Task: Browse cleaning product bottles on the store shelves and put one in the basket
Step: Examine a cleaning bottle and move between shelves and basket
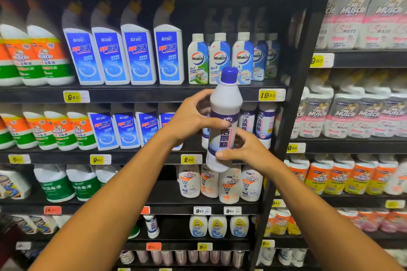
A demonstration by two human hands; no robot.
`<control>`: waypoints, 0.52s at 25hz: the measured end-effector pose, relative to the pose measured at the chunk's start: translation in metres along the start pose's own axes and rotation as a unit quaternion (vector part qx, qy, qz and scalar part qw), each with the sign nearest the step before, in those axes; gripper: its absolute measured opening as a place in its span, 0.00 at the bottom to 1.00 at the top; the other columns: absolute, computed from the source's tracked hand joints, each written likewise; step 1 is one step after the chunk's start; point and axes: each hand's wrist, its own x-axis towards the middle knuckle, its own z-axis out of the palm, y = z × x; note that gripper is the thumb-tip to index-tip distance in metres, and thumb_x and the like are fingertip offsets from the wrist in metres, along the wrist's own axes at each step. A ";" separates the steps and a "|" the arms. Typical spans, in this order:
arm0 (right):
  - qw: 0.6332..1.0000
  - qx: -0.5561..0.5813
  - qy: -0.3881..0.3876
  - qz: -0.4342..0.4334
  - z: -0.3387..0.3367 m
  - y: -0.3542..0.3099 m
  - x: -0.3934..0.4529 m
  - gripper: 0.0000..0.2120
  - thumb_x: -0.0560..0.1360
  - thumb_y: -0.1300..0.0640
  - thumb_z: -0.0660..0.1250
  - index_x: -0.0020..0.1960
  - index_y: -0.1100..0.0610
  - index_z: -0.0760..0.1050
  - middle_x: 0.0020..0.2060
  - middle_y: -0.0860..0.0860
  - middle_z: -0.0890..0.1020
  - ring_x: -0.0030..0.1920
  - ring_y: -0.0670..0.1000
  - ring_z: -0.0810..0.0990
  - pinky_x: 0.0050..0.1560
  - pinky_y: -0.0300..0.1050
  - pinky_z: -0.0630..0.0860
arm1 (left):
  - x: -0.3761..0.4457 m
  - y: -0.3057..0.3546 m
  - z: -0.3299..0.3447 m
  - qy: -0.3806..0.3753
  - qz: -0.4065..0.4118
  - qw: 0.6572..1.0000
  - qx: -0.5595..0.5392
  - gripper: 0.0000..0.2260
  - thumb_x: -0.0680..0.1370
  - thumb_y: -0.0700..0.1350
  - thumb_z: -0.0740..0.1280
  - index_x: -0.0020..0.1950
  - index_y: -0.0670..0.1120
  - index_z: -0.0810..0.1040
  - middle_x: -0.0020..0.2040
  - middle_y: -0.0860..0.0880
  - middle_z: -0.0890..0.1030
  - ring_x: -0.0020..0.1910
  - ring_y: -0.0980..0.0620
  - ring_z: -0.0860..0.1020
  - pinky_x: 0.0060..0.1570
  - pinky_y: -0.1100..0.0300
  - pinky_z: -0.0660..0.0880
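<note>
I have the white bottle [223,121] with the blue cap upright in both hands, out in front of the shelves [154,92]. My left hand [193,116] curls around its middle, and my right hand [244,149] grips it lower down. More bottles [257,121] like it stand just behind my right hand.
</note>
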 end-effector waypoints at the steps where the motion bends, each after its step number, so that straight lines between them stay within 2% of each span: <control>1: 1.000 0.011 -0.010 0.011 0.001 0.001 -0.003 0.23 0.67 0.61 0.80 0.58 0.48 0.77 0.51 0.41 0.86 0.52 0.42 0.84 0.50 0.32 0.77 | 0.001 -0.002 0.001 0.009 -0.011 1.000 -0.011 0.28 0.62 0.40 0.79 0.60 0.52 0.78 0.54 0.53 0.85 0.55 0.52 0.82 0.54 0.56 0.79; 3: 0.999 0.031 -0.013 0.029 0.002 0.000 -0.007 0.23 0.65 0.58 0.79 0.58 0.48 0.78 0.52 0.44 0.86 0.54 0.45 0.84 0.53 0.37 0.79 | 0.002 -0.006 0.003 0.019 -0.026 0.999 -0.031 0.26 0.63 0.40 0.79 0.59 0.52 0.78 0.52 0.52 0.85 0.52 0.52 0.84 0.48 0.58 0.80; 6: 0.998 0.046 -0.016 0.043 0.000 0.000 -0.010 0.23 0.65 0.57 0.78 0.59 0.48 0.78 0.53 0.47 0.86 0.55 0.48 0.84 0.56 0.43 0.80 | 0.002 -0.008 0.005 0.019 -0.038 0.998 -0.039 0.25 0.63 0.40 0.79 0.59 0.52 0.79 0.52 0.52 0.85 0.51 0.51 0.84 0.45 0.60 0.80; 9: 0.997 0.053 -0.024 0.054 -0.001 0.000 -0.012 0.24 0.66 0.56 0.77 0.60 0.47 0.76 0.54 0.45 0.86 0.55 0.46 0.84 0.53 0.40 0.79 | 0.002 -0.005 0.007 0.018 -0.051 0.997 -0.051 0.25 0.63 0.42 0.79 0.59 0.51 0.79 0.51 0.52 0.86 0.50 0.52 0.84 0.42 0.60 0.80; 11: 0.992 0.101 -0.042 0.064 -0.002 0.001 -0.014 0.27 0.68 0.56 0.76 0.65 0.49 0.74 0.57 0.48 0.84 0.59 0.49 0.82 0.56 0.42 0.79 | 0.001 -0.004 0.006 0.012 -0.064 0.995 -0.082 0.26 0.63 0.43 0.78 0.60 0.49 0.78 0.51 0.51 0.85 0.51 0.52 0.83 0.45 0.55 0.80; 13: 0.974 0.195 -0.078 0.081 -0.005 0.001 -0.017 0.34 0.67 0.53 0.77 0.70 0.56 0.71 0.64 0.58 0.80 0.65 0.59 0.78 0.65 0.53 0.76 | -0.002 -0.004 0.004 -0.003 -0.074 0.983 -0.171 0.32 0.60 0.44 0.81 0.62 0.43 0.76 0.53 0.46 0.84 0.52 0.47 0.81 0.52 0.51 0.77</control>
